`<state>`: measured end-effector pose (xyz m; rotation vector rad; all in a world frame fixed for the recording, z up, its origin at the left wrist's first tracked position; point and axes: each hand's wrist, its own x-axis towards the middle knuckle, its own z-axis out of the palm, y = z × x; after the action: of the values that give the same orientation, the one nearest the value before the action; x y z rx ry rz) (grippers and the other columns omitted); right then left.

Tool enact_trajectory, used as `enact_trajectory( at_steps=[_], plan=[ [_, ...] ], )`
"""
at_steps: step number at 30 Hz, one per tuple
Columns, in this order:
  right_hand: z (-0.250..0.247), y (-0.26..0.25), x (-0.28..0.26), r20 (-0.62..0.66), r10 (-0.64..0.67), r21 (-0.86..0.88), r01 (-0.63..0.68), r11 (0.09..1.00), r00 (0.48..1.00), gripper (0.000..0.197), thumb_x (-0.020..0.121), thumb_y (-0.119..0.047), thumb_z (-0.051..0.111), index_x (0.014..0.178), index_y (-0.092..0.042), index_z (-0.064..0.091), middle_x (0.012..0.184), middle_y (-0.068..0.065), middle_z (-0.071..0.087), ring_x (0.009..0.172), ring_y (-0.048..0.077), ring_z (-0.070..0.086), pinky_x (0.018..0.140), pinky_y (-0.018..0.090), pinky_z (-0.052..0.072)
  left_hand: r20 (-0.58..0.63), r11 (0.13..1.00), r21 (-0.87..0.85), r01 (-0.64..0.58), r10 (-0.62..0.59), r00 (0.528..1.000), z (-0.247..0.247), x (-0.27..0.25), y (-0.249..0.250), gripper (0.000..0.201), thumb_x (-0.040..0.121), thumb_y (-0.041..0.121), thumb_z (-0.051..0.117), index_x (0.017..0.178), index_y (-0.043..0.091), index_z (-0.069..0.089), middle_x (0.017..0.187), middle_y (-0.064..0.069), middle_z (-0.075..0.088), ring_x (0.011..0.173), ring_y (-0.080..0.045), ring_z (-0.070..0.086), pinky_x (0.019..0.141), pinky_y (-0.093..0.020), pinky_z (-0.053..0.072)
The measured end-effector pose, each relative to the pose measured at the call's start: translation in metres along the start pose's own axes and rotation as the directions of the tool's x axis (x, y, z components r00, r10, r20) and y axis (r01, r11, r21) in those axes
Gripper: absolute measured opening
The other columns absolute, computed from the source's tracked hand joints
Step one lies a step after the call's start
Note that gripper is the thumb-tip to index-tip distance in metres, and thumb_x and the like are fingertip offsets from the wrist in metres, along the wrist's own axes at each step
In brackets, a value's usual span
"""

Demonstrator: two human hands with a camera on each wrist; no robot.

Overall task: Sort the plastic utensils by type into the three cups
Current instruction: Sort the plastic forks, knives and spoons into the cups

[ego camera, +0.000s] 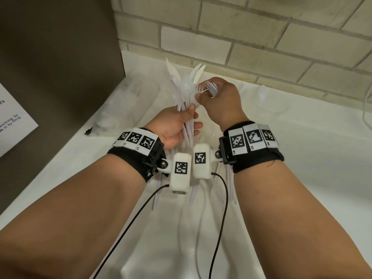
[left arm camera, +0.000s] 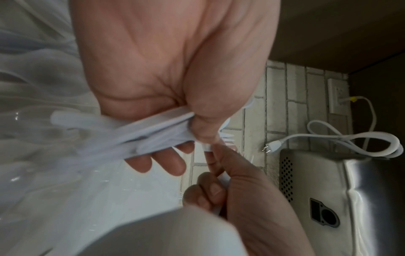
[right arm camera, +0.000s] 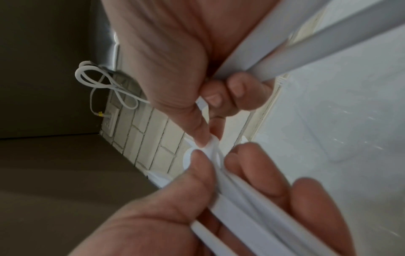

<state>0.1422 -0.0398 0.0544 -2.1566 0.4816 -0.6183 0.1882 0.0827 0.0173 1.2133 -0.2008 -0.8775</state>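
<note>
My left hand (ego camera: 177,125) grips a fanned bundle of white plastic utensils (ego camera: 184,91) by the handles, with knives, spoons and forks pointing up. My right hand (ego camera: 218,99) holds several forks (ego camera: 211,88) in its curled fingers. Its thumb and forefinger also pinch the head of one utensil (right arm camera: 210,147) in the bundle. The bundle's handles (left arm camera: 131,131) cross my left palm. A clear cup (ego camera: 138,90) stands at the left. Another clear cup (ego camera: 270,106) at the right holds a spoon (ego camera: 262,93). A third cup is not visible.
The white counter (ego camera: 302,158) ends at a brick wall (ego camera: 241,37) behind and a dark panel (ego camera: 60,47) at the left. A crumpled clear wrapper (ego camera: 100,125) lies near the left cup. A steel appliance (left arm camera: 350,199) carries a coiled white power cord (left arm camera: 350,138).
</note>
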Motion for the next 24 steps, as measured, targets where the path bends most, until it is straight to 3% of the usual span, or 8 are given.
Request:
enact_trajectory(
  at_steps=[2,5,8,11,15,17,19,24],
  plan=[
    [0.002,0.001,-0.001,-0.008,0.013,-0.018,-0.013,1.0,1.0,0.009,0.087,-0.015,0.063,0.096,-0.013,0.062,0.074,-0.011,0.054,0.065,0.003,0.052,0.056,0.005,0.038,-0.021,1.0,-0.008,0.014,-0.014,1.0,0.002,-0.001,0.002,0.014,0.097,0.024,0.052,0.098,0.011,0.055,0.083,-0.004,0.056,0.069,-0.019,0.064,0.073,-0.036,0.055],
    [0.003,0.005,-0.002,-0.015,0.078,0.06,-0.077,0.995,0.997,0.007,0.09,-0.017,0.057,0.096,-0.016,0.055,0.076,-0.007,0.052,0.069,0.017,0.051,0.06,0.025,0.042,-0.042,0.998,-0.045,0.038,-0.04,0.998,0.002,-0.002,0.004,0.016,0.096,0.027,0.053,0.097,0.012,0.059,0.086,-0.005,0.057,0.069,-0.021,0.064,0.072,-0.038,0.056],
    [-0.005,0.008,-0.002,0.006,0.187,0.204,-0.184,0.962,0.982,0.006,0.092,-0.014,0.052,0.091,-0.02,0.049,0.078,0.002,0.055,0.057,0.018,0.045,0.046,0.023,0.037,-0.072,1.0,0.005,0.029,-0.029,0.997,0.001,-0.001,0.003,0.017,0.098,0.024,0.05,0.092,0.016,0.064,0.094,-0.006,0.057,0.073,-0.021,0.065,0.086,-0.044,0.053],
    [-0.026,0.011,0.005,-0.092,0.263,0.319,-0.222,0.921,0.96,0.009,0.093,-0.015,0.048,0.096,-0.023,0.05,0.1,0.015,0.064,0.063,0.019,0.048,0.044,0.024,0.041,-0.125,0.998,0.068,0.006,0.003,0.992,0.001,0.002,0.002,0.021,0.101,0.022,0.044,0.09,0.015,0.062,0.081,-0.002,0.061,0.074,-0.021,0.065,0.095,-0.045,0.048],
    [-0.065,0.005,0.029,-0.281,0.245,0.423,-0.11,0.9,0.928,0.021,0.097,-0.013,0.038,0.112,-0.02,0.051,0.102,0.002,0.058,0.081,0.018,0.06,0.073,0.034,0.054,-0.081,0.991,0.133,-0.008,0.019,0.997,0.005,0.005,0.002,0.019,0.101,0.023,0.043,0.095,0.015,0.06,0.075,-0.002,0.063,0.075,-0.023,0.067,0.093,-0.045,0.049],
    [-0.075,0.001,0.041,-0.291,0.226,0.547,-0.032,0.836,0.929,0.022,0.1,-0.012,0.033,0.113,-0.022,0.046,0.114,0.002,0.055,0.075,0.021,0.067,0.073,0.033,0.057,-0.049,0.985,0.174,-0.012,0.021,0.999,0.009,0.008,0.002,0.019,0.101,0.024,0.044,0.097,0.015,0.06,0.074,-0.001,0.062,0.074,-0.023,0.068,0.09,-0.045,0.051],
    [-0.077,-0.002,0.051,-0.333,0.157,0.567,0.064,0.821,0.93,0.021,0.101,-0.009,0.033,0.114,-0.021,0.044,0.118,0.011,0.052,0.061,0.018,0.063,0.069,0.035,0.06,-0.025,0.979,0.203,-0.017,0.023,0.999,0.016,0.01,0.002,0.019,0.101,0.026,0.045,0.098,0.014,0.06,0.073,-0.002,0.062,0.071,-0.022,0.068,0.086,-0.044,0.053],
    [-0.063,0.007,0.073,-0.386,0.023,0.538,0.205,0.817,0.922,0.024,0.096,0.0,0.038,0.102,-0.02,0.05,0.085,0.005,0.053,0.057,0.016,0.048,0.063,0.031,0.051,-0.02,0.958,0.285,-0.013,0.019,1.0,0.029,0.019,0.001,0.019,0.1,0.028,0.047,0.1,0.012,0.059,0.072,-0.002,0.057,0.06,-0.018,0.061,0.074,-0.037,0.055]
  ],
)
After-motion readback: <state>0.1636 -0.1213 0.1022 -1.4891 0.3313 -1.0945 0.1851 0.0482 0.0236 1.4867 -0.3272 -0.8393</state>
